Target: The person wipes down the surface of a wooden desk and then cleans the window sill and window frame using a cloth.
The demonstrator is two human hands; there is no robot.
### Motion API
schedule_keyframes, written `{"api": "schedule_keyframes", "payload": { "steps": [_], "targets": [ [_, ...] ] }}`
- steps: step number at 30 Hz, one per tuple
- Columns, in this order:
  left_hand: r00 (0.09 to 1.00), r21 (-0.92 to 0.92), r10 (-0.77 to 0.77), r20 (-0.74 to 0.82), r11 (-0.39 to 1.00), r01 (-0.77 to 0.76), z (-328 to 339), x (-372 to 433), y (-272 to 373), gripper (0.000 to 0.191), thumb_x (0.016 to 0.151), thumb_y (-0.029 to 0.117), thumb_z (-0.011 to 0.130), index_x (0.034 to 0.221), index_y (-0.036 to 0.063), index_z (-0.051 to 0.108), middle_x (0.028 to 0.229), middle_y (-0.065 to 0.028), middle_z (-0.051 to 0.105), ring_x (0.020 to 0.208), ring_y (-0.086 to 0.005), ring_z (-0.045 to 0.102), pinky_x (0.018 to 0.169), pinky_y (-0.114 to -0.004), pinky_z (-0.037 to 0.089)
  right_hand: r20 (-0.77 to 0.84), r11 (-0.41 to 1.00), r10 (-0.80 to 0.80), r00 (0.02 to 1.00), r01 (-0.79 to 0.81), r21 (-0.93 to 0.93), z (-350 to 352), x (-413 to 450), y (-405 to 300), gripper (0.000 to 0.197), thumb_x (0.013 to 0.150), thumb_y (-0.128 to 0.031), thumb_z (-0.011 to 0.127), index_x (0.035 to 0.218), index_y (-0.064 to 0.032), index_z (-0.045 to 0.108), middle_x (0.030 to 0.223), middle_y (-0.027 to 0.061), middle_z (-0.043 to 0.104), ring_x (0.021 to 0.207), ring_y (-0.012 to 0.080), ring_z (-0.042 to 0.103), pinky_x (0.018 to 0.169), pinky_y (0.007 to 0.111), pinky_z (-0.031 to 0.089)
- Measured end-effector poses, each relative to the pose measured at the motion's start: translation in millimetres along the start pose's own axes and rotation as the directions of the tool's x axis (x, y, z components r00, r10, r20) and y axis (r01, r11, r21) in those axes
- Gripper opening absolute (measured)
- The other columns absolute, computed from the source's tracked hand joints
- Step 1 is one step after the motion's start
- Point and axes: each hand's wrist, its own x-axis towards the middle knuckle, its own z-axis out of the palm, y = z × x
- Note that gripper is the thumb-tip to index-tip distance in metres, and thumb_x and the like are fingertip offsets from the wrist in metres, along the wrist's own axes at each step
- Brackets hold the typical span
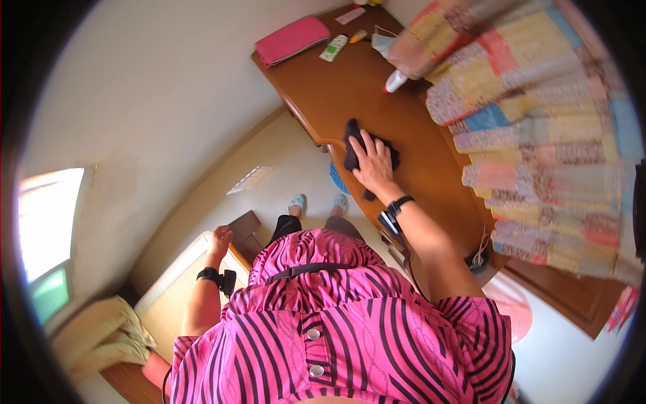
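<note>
My right hand [374, 164] lies on a dark cloth [352, 151], pressing it against the brown wooden tabletop [343, 101]. Its fingers are spread over the bunched fabric, and part of the cloth is hidden under the palm. One end of the cloth reaches the table's curved front edge. My left hand [220, 241] hangs away from the table at my left side, above a mat-covered bed [176, 283]. Its fingers are loosely bent, and nothing shows in them.
On the table's far end lie a pink zip pouch [292, 40], a white-and-green packet [333, 48], a face mask [382, 44] and a white bottle with a red tip [395, 81]. A patchwork curtain [545, 151] hangs along the right side. Below the table edge is a blue item [338, 178].
</note>
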Motion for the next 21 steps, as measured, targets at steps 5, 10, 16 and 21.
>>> {"api": "schedule_keyframes", "payload": {
  "steps": [5, 10, 16, 21],
  "targets": [
    [0.966, -0.101, -0.236, -0.107, 0.969, 0.225, -43, -119, -133, 0.037, 0.087, 0.021, 0.066, 0.116, -0.0004, 0.06, 0.086, -0.0112, 0.066, 0.065, -0.0158, 0.061, 0.061, -0.03, 0.052, 0.028, 0.982, -0.184, 0.983, 0.185, -0.042, 20, 48, -119, 0.089, 0.062, -0.029, 0.083, 0.14, -0.0193, 0.042, 0.145, 0.0125, 0.036, 0.115, 0.0323, 0.043, 0.09, 0.043, 0.04],
    [0.948, 0.03, -0.318, -0.031, 0.947, 0.319, -82, -198, -199, 0.04, 0.086, 0.021, 0.067, 0.117, -0.0017, 0.06, 0.098, -0.0192, 0.069, 0.079, -0.0235, 0.067, 0.073, -0.035, 0.054, -0.033, 0.849, -0.475, 0.879, 0.448, -0.282, 48, 4, -198, 0.07, 0.075, -0.022, 0.071, 0.139, -0.0198, 0.044, 0.145, 0.0103, 0.037, 0.114, 0.0312, 0.043, 0.085, 0.04, 0.043],
    [0.967, 0.124, -0.254, -0.012, 0.959, 0.254, -99, -190, -190, 0.039, 0.086, 0.023, 0.067, 0.116, -0.001, 0.062, 0.101, -0.0221, 0.069, 0.094, -0.0298, 0.068, 0.082, -0.038, 0.053, 0.187, 0.514, -0.647, 0.739, 0.604, -0.609, 84, -41, -215, 0.04, 0.088, -0.018, 0.051, 0.124, -0.006, 0.062, 0.146, 0.0098, 0.04, 0.113, 0.027, 0.047, 0.081, 0.032, 0.042],
    [0.993, 0.085, -0.109, -0.042, 0.99, 0.112, -90, -165, -121, 0.037, 0.087, 0.023, 0.067, 0.117, 0.001, 0.062, 0.097, -0.0188, 0.07, 0.088, -0.0253, 0.068, 0.076, -0.036, 0.054, 0.329, 0.575, -0.322, 0.888, 0.46, -0.677, 121, -95, -169, 0.048, 0.09, -0.019, 0.047, 0.133, 0.0009, 0.052, 0.146, 0.0232, 0.039, 0.121, 0.0275, 0.047, 0.094, 0.035, 0.041]
  ]
}}
